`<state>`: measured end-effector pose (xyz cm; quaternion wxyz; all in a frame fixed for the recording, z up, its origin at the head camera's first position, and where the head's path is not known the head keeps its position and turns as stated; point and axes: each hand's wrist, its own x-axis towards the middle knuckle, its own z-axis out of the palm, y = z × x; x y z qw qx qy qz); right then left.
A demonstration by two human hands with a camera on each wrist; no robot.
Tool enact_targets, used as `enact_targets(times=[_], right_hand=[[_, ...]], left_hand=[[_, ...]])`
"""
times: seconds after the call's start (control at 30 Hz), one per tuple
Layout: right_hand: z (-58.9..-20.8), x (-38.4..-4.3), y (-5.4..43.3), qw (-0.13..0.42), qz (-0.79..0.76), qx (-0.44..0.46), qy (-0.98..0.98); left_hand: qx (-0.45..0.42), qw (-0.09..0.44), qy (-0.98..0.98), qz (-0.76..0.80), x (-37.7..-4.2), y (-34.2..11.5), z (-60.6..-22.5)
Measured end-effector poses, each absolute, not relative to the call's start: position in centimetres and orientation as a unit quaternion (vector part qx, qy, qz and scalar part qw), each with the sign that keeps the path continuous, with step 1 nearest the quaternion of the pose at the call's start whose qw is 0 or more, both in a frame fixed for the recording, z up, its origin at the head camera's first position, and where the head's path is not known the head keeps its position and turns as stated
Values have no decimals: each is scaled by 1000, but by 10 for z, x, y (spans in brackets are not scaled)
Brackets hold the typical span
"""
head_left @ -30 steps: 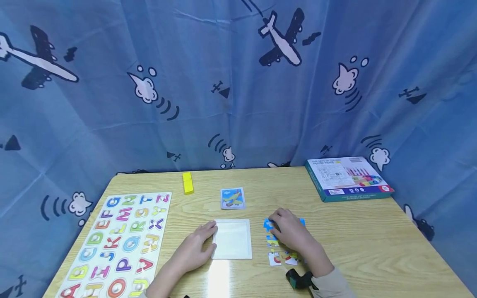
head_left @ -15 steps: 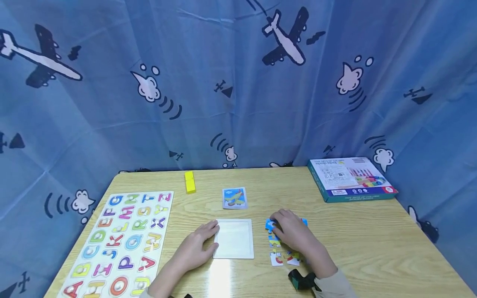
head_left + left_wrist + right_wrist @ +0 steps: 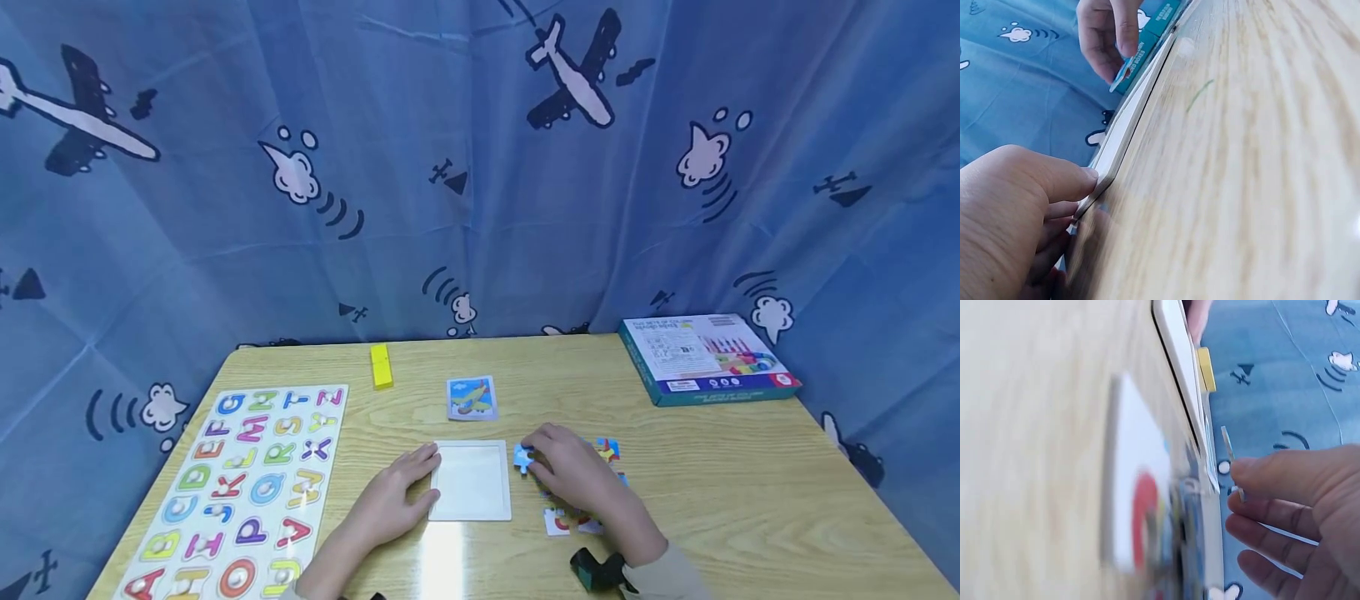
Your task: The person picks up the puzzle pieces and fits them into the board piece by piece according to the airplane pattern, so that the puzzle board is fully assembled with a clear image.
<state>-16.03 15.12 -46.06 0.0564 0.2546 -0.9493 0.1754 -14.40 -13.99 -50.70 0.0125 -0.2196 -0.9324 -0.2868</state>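
Observation:
A shallow white square puzzle tray (image 3: 471,481) lies on the table in front of the person. The left hand (image 3: 388,502) rests at its left side, thumb and fingertips touching the edge; in the left wrist view the thumb (image 3: 1075,181) lies along the rim. To the tray's right, the right hand (image 3: 576,472) pinches a blue jigsaw piece (image 3: 522,459) between thumb and fingers. The right wrist view shows this piece (image 3: 1227,442) edge-on, raised off the table. Several other jigsaw pieces (image 3: 555,522) lie beneath and around the right hand, partly hidden by it.
Behind the tray lies a small airplane picture card (image 3: 472,398). A yellow block (image 3: 381,367) sits at the back left. An alphabet board (image 3: 247,492) covers the table's left side. A flat box (image 3: 708,360) lies at the back right, before a blue curtain (image 3: 405,167).
The right hand has lifted the blue jigsaw piece from the group and moved it slightly left toward the tray, uncovering pieces at the back right. The left hand has stayed in place.

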Motion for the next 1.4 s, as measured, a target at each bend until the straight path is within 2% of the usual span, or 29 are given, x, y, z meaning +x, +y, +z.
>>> enact_targets(times=[0.3,0.77,1.4], right_hand=[[-459,-163,121,68,169,298,-937],[-457,-176,69,30,174,290,-941],[-475,-180,55,48,158,305,-938]], left_hand=[[-228,18,-928,-293,-143,-139,-506],[-227,12,-931,-287,-144,-139,-505],[-221,4,-931,-290,-144,-141,-505]])
